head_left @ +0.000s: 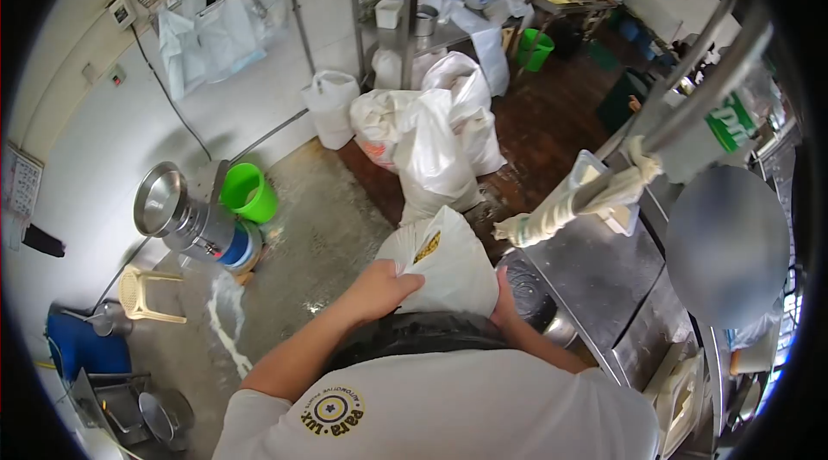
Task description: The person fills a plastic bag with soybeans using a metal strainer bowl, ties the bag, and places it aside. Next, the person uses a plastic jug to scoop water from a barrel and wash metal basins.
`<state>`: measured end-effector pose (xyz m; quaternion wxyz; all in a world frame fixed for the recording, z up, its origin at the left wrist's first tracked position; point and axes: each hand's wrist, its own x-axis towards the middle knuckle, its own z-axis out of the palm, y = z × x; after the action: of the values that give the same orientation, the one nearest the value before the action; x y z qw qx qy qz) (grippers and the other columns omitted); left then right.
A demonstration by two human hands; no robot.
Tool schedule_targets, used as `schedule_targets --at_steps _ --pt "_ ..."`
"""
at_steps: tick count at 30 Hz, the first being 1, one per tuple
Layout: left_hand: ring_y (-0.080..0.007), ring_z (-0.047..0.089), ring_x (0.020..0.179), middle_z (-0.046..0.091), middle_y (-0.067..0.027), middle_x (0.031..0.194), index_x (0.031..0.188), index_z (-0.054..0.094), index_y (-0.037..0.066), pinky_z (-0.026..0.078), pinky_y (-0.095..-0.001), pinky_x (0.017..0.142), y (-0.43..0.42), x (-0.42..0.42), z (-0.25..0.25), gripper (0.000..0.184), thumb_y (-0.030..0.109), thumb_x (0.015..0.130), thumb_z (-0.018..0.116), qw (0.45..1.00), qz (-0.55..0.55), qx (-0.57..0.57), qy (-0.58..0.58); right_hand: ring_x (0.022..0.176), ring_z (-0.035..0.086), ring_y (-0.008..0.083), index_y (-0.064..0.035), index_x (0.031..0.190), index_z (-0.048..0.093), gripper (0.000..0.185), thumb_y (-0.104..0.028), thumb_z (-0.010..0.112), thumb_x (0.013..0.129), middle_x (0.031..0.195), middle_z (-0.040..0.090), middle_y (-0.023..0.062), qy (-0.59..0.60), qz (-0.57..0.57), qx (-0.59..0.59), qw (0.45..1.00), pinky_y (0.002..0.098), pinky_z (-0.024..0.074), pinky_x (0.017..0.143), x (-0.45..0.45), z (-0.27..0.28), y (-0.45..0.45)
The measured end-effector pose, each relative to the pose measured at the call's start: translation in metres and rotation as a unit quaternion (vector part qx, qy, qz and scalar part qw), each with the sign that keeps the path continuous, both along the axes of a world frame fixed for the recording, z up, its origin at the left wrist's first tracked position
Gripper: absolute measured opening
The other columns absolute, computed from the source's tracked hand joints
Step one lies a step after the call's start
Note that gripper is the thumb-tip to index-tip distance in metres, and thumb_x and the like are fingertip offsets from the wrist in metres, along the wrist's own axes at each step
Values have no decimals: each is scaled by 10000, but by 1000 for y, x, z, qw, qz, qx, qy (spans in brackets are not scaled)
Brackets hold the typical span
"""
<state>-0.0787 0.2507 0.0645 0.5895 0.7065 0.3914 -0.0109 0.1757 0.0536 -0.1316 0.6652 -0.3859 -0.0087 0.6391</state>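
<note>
The bulging white plastic bag (453,269), with yellow contents (428,247) showing near its upper left, lies directly in front of the wearer's waist, between the two hands. The left hand (390,287) grasps its near left side, thumb laid over the plastic. The right hand (504,303) touches the opposite side; its fingers are partly hidden, so how firmly they close cannot be told. Just beyond the bag stands a cluster of filled white sacks (435,145) on the wet floor (319,219). To the wearer's left, a bright green plastic bucket (249,193) stands beside a steel machine with a round, shallow bowl on top (161,199); a cream plastic stool (148,294) is nearer the wearer. To the right runs a stainless steel worktable (595,275), with a cream cloth (552,223) wound about a bar above its far end. A dark round vessel (528,292) sits low, beside the right hand and the worktable.
</note>
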Motion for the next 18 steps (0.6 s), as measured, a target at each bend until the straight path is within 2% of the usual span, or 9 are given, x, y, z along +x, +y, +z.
schedule_targets --at_steps 4,5,6,7,8,9,11,14,18 --pt "-198 646 725 702 -113 778 997 741 -38 517 -385 700 40 -15 -2 386 333 913 674 999 28 41 0 1428 477 324 -83 1586 358 873 -739 274 1017 1580 464 126 -17 95 37 995 513 399 1169 0 0 87" --pt "-296 685 795 710 -194 817 970 731 -66 528 -420 749 53 -16 -3 441 365 905 662 997 55 56 -7 1408 497 316 -93 1565 405 817 -706 331 1030 1556 497 115 2 90 24 996 501 403 1163 4 -16 113" --pt "-394 724 864 717 -275 856 944 721 -95 540 -456 798 67 -16 -3 499 396 897 650 994 83 73 -14 1408 497 316 -93 1565 405 817 -706 331 1030 1556 497 115 5 99 29 995 501 403 1163 7 -23 139" --pt "-394 724 864 717 -275 856 944 721 -95 540 -456 798 85 -15 -1 499 396 897 650 993 92 79 -10 1389 513 314 -81 1539 440 775 -670 385 1038 1528 526 119 6 106 -14 994 493 403 1163 9 -32 167" --pt "-322 711 846 729 -217 863 992 727 -71 534 -432 790 104 -16 2 447 360 904 655 993 86 77 31 1369 529 312 -70 1512 475 733 -633 438 1045 1500 554 123 8 114 -54 992 485 403 1163 11 -40 199" --pt "-250 698 827 741 -159 871 1040 733 -48 528 -409 782 127 -14 2 401 325 910 660 991 81 75 72 1369 529 312 -70 1512 475 733 -633 438 1045 1500 554 123 13 123 -46 991 485 403 1163 13 -47 231" --pt "-254 702 855 743 -169 893 1047 733 -48 528 -402 804 174 -7 0 405 325 909 660 986 94 82 108 1332 555 305 -51 1464 525 668 -569 526 1042 1444 598 132 14 123 -85 989 473 415 1151 18 -62 294" --pt "-260 707 889 744 -186 917 1058 731 -47 528 -394 835 247 5 -10 406 324 909 659 979 127 93 131 1314 570 318 -76 1470 522 648 -574 472 1059 1445 593 136 -3 154 -85 984 509 425 1146 28 -85 388" --pt "-265 703 894 738 -198 907 1068 730 -38 524 -392 852 333 26 9 396 318 912 653 980 131 84 124 1316 569 308 -80 1472 522 622 -550 458 1070 1445 595 122 16 192 -76 978 508 428 1140 55 -55 474"
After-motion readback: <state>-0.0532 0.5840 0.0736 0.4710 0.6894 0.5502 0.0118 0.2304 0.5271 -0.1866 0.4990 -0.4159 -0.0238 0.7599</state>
